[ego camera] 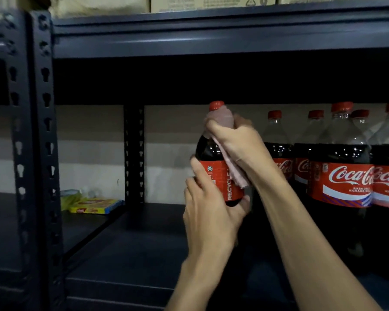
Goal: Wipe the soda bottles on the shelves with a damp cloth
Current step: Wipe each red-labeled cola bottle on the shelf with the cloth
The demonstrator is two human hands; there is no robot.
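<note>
We hold one soda bottle [219,176] upright over the dark shelf [133,243], just left of the row of other bottles [344,176] that stands at the right. Our left hand [209,205] grips its lower body, fingers curled round the red label and thumb pressed in from the near right side. Our right hand [237,142] is closed round the neck and shoulder with the pink cloth [222,120] wrapped between palm and plastic; a loose end of the cloth hangs down over the label. The red cap shows just above the cloth. We cannot tell whether the bottle's base touches the shelf, as our forearms hide it. Far to the left, on the neighbouring shelf, lies a flat yellow packet [94,205], with something blurred behind it. A perforated upright post [134,153] stands at the back, and cardboard boxes [211,3] sit on the level above.
</note>
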